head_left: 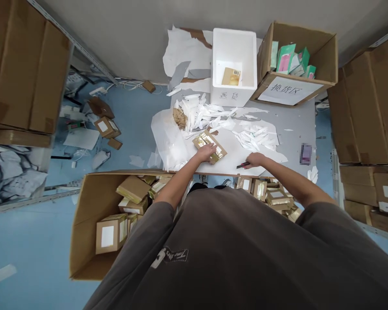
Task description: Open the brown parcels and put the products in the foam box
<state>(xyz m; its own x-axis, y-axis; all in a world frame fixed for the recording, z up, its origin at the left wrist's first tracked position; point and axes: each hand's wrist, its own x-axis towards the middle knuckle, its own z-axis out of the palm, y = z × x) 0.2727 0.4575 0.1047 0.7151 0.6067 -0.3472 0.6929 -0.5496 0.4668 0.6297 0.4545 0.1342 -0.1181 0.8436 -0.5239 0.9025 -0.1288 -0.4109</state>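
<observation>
On the table's near side lies a small cardboard box (220, 149) wrapped in shiny clear tape, set at an angle. My left hand (207, 153) grips its near side, with the fingers over the top. To the right, my right hand (255, 160) is closed round a utility knife (242, 165), which points left and is apart from the box. White paper strips (200, 114) lie heaped behind the box, with crumpled brown paper (180, 117) among them. A second pile of white strips (257, 137) lies beyond my right hand.
At the back of the table (291, 118) stand a white foam box (234, 97) holding a small carton and a cardboard box (297, 92) of green-and-white packs. A large carton (84, 241) of taped parcels stands at my left; more parcels (276, 197) lie below the table's edge.
</observation>
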